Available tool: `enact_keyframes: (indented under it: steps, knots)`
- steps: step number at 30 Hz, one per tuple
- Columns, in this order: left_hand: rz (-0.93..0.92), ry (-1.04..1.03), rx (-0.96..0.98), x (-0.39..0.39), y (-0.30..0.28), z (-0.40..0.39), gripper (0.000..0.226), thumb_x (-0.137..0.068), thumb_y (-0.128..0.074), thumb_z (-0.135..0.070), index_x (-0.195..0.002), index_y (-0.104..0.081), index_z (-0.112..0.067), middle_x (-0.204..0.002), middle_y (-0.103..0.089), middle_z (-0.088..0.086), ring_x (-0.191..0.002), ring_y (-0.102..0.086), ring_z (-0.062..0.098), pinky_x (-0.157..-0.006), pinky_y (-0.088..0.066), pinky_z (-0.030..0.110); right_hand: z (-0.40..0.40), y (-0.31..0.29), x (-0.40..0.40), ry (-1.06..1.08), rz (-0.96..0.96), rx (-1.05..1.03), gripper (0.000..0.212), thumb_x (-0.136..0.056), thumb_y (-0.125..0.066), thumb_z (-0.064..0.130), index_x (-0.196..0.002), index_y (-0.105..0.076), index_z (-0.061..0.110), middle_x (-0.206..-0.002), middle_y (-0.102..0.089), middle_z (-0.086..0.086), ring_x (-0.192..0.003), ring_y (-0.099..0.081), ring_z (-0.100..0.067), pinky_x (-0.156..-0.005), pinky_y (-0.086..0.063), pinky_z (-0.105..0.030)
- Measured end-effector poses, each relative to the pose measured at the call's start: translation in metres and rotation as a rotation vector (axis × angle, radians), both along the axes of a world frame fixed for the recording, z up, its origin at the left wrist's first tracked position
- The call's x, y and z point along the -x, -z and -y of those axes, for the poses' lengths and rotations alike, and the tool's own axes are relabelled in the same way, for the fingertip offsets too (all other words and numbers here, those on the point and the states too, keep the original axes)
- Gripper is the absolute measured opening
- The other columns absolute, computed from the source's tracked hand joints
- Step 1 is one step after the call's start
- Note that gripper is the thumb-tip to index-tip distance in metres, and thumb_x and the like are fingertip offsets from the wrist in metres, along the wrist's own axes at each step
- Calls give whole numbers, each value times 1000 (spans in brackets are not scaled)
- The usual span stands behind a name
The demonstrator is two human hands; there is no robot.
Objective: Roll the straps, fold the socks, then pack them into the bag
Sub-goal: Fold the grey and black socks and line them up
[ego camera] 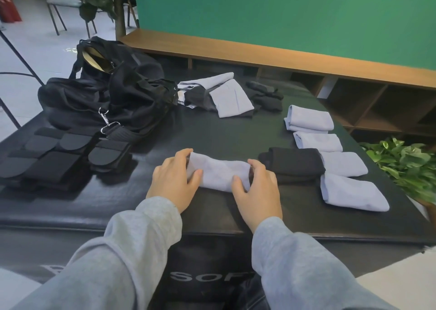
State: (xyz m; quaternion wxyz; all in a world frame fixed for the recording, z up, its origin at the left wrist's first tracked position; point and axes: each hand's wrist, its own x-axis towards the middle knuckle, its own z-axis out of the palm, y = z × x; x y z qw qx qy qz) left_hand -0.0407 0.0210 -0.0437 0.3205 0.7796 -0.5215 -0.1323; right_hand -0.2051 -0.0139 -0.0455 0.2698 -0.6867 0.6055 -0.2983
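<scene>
A folded light lavender sock (pixel 218 174) lies on the black padded surface (pixel 212 132) right in front of me. My left hand (pixel 174 180) grips its left end, thumb on the near side. My right hand (pixel 257 189) grips its right end the same way. Several folded socks sit to the right: lavender ones (pixel 309 121) (pixel 317 141) (pixel 352 193) and a black one (pixel 292 163). Unfolded lavender and black socks (pixel 226 97) lie in a heap at the back. The open black duffel bag (pixel 106 92) stands at back left. Flat black straps (pixel 54 158) lie at front left.
The bag's shoulder strap with metal clips (pixel 107 123) trails toward the flat straps. A leafy plant (pixel 405 166) stands off the right edge. A wooden shelf unit (pixel 354 92) and green wall are behind. A chair (pixel 63 7) stands far left.
</scene>
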Motion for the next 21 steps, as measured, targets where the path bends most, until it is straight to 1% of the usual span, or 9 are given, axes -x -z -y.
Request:
enact_keyframes:
  steps: [3, 6, 8, 10, 13, 15, 17, 19, 21]
  knots:
    - [-77, 23, -18, -2, 0, -2, 51, -92, -50, -33, -138, -29, -32, -129, -48, -1, -121, -38, 25, -100, -33, 36, -3, -4, 0, -37, -50, -10, 56, -87, -54, 40, -138, -32, 31, -133, -42, 4, -123, -39, -18, -90, -36, -27]
    - [-146, 39, 12, -3, 1, -6, 51, -90, -54, -28, -136, -32, -32, -119, -52, -4, -119, -40, 23, -97, -36, 33, -5, -7, 2, -73, 8, -25, 56, -87, -57, 34, -137, -32, 30, -125, -47, 7, -121, -41, -17, -89, -37, -26]
    - [-202, 42, 28, -1, -2, -12, 46, -91, -54, -25, -132, -35, -34, -110, -51, -7, -112, -45, 18, -89, -38, 28, -9, -10, 4, -104, 43, -46, 54, -88, -56, 31, -136, -32, 32, -116, -48, 10, -118, -44, -16, -87, -38, -25]
    - [-279, 36, 34, 3, -5, -16, 43, -91, -54, -22, -129, -37, -34, -109, -52, -8, -103, -47, 14, -84, -36, 25, -12, -12, 7, -135, 68, -76, 53, -89, -56, 27, -136, -32, 34, -119, -51, 11, -115, -48, -14, -86, -38, -22]
    - [-396, 53, 39, 7, -11, -14, 44, -91, -56, -16, -128, -39, -31, -113, -51, -6, -103, -49, 13, -85, -36, 23, -14, -15, 12, -153, 132, -124, 53, -92, -55, 21, -137, -31, 34, -130, -48, 12, -115, -49, -10, -92, -38, -19]
    - [-442, 72, 19, 8, -20, -10, 47, -88, -60, -13, -127, -40, -28, -111, -49, -6, -105, -50, 14, -86, -36, 23, -15, -20, 16, -162, 166, -154, 54, -93, -53, 17, -138, -29, 33, -128, -44, 14, -112, -46, -7, -92, -36, -19]
    - [-517, 88, -11, 5, -28, -2, 50, -83, -66, -11, -125, -41, -26, -112, -51, -4, -107, -52, 15, -90, -40, 27, -16, -25, 22, -178, 176, -167, 55, -94, -53, 16, -139, -27, 33, -123, -39, 15, -113, -45, -8, -93, -35, -18]
    - [-596, 136, -80, 2, -38, 5, 55, -75, -75, -17, -121, -45, -21, -114, -57, 1, -107, -56, 18, -93, -46, 34, -18, -31, 29, -181, 186, -152, 54, -95, -54, 17, -139, -27, 32, -120, -39, 15, -111, -45, -7, -93, -35, -18]
    - [-729, 209, -166, 2, -49, 11, 73, -57, -84, -34, -119, -51, -11, -115, -63, 7, -105, -62, 20, -92, -50, 39, -17, -38, 36, -168, 219, -121, 54, -93, -56, 17, -138, -29, 32, -119, -43, 15, -110, -47, -6, -92, -36, -17]
